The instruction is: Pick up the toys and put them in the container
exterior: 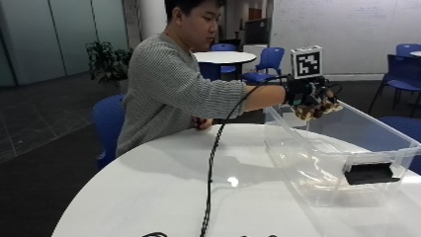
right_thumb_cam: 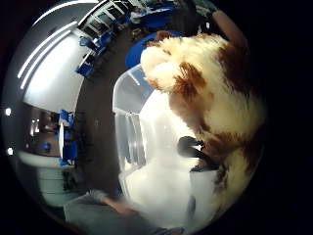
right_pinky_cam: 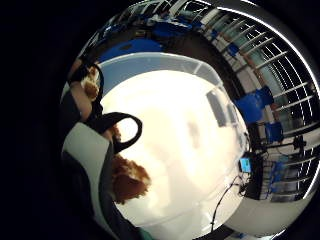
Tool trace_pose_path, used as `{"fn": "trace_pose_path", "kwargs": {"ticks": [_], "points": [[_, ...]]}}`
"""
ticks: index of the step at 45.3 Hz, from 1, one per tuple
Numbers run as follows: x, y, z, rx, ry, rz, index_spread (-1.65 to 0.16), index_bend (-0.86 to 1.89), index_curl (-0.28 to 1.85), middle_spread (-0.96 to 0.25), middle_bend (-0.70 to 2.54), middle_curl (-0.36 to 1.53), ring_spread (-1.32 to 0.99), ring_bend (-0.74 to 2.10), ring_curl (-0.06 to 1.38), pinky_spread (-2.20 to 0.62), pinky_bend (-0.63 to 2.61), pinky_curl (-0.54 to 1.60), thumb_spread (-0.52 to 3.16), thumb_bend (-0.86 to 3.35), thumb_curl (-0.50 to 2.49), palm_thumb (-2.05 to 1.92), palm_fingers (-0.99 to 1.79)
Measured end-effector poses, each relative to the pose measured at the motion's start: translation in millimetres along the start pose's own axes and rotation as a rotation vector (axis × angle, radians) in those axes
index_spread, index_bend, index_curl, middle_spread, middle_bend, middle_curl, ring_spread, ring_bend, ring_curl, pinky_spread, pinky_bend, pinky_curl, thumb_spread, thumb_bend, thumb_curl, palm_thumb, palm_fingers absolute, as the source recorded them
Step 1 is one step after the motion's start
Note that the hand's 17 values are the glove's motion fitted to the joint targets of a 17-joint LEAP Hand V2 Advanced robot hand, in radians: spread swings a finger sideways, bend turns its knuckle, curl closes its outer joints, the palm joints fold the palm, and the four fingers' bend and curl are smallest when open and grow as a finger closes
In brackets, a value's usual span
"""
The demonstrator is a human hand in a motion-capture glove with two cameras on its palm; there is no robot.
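I see a round white table up front, blue chairs round another white table behind — dark floor, glass partitions, a potted plant.

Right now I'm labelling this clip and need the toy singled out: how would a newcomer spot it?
Find the round white table and the clear plastic container on it. Above its open top, the black-gloved right hand holds a fluffy cream-and-brown plush toy, the only furry thing there.

The room is evenly lit; glare is seen on the table, and the palm views are washed out inside the bin.
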State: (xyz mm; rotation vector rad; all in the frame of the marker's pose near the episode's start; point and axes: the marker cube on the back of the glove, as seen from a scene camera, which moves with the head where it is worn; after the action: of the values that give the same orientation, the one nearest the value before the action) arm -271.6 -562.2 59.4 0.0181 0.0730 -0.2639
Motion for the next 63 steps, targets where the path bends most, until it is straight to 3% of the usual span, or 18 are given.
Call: {"fn": "trace_pose_path", "kwargs": {"ticks": [3, 8, 11, 13, 15, 18, 22, 28, 35, 38, 42, 46, 51, 57, 63], "points": [[0.2, -2.4, 11.8, -0.039, 0.025, 0.034, -0.42, 0.12, 0.13, -0.29, 0.26, 0.48, -0.48, 1.1, 0.51, -0.38, 1.17, 0.37, 0.96, 0.12, 0.93, 0.68, 0.68], [5.3, 6.2, 27.5, -0.175, 0.054, -0.034, -0.41, 0.06, 0.1, -0.29, 0.23, 0.48, -0.47, 1.08, 0.52, -0.37, 1.26, 0.39, 1.02, 0.07, 0.92, 0.59, 0.59], [14.9, 11.8, 31.9, -0.231, 0.088, 0.001, -0.39, 0.03, 0.09, -0.28, 0.13, 0.46, -0.43, 1.03, 0.5, -0.31, 1.34, 0.42, 1.16, -0.01, 0.82, 0.43, 0.21], [21.8, 13.5, 33.3, -0.24, 0.137, 0.075, -0.38, 0.09, 0.11, -0.25, 0.12, 0.45, -0.39, 0.96, 0.51, -0.26, 1.39, 0.45, 1.2, -0.04, 0.77, 0.36, 0.05], [21.3, 17.4, 31.2, -0.242, 0.109, 0.041, -0.38, 0.12, 0.12, -0.24, 0.14, 0.44, -0.36, 0.89, 0.49, -0.22, 1.42, 0.45, 1.23, -0.05, 0.73, 0.3, 0.0], [20.8, 24.6, 25.4, -0.238, 0.052, -0.063, -0.37, 0.14, 0.12, -0.22, 0.15, 0.41, -0.33, 0.84, 0.44, -0.18, 1.44, 0.43, 1.26, -0.05, 0.67, 0.24, -0.03], [29.8, 25.8, 21.0, -0.22, 0.152, 0.04, -0.36, 0.14, 0.14, -0.2, 0.16, 0.4, -0.29, 0.79, 0.4, -0.12, 1.45, 0.42, 1.29, -0.04, 0.61, 0.16, -0.06], [18.2, 35.7, 5.8, -0.198, -0.005, -0.056, -0.36, 0.14, 0.16, -0.19, 0.16, 0.38, -0.25, 0.78, 0.39, -0.07, 1.45, 0.4, 1.33, -0.03, 0.54, 0.12, -0.06], [28.0, 51.9, -9.6, -0.164, 0.021, -0.099, -0.36, 0.14, 0.18, -0.18, 0.17, 0.37, -0.23, 0.78, 0.38, -0.04, 1.43, 0.39, 1.35, -0.02, 0.49, 0.1, -0.05], [34.9, 64.4, -24.1, -0.142, -0.005, -0.038, -0.36, 0.14, 0.19, -0.18, 0.17, 0.37, -0.22, 0.78, 0.38, -0.03, 1.43, 0.38, 1.36, -0.01, 0.47, 0.09, -0.05], [65.4, 105.0, -53.6, -0.088, -0.014, -0.003, -0.36, 0.16, 0.2, -0.18, 0.18, 0.37, -0.21, 0.76, 0.37, -0.02, 1.41, 0.37, 1.37, -0.02, 0.44, 0.08, -0.06], [128.5, 169.7, -72.0, -0.029, 0.224, -0.082, -0.36, 0.18, 0.22, -0.18, 0.19, 0.37, -0.19, 0.68, 0.35, -0.01, 1.35, 0.35, 1.37, -0.03, 0.41, 0.04, -0.08], [134.3, 261.7, -87.0, 0.007, 0.093, -0.189, -0.37, 0.21, 0.25, -0.17, 0.18, 0.37, -0.17, 0.6, 0.32, 0.0, 1.27, 0.33, 1.37, -0.03, 0.38, -0.01, -0.07], [150.0, 342.6, -85.2, 0.013, 0.065, 0.083, -0.38, 0.22, 0.28, -0.17, 0.19, 0.37, -0.14, 0.53, 0.3, 0.01, 1.19, 0.31, 1.37, -0.03, 0.35, -0.03, -0.05], [134.2, 417.9, -72.0, 0.016, 0.002, 0.158, -0.38, 0.2, 0.3, -0.16, 0.18, 0.37, -0.13, 0.5, 0.29, 0.02, 1.14, 0.3, 1.37, -0.03, 0.32, -0.03, -0.04]]}}
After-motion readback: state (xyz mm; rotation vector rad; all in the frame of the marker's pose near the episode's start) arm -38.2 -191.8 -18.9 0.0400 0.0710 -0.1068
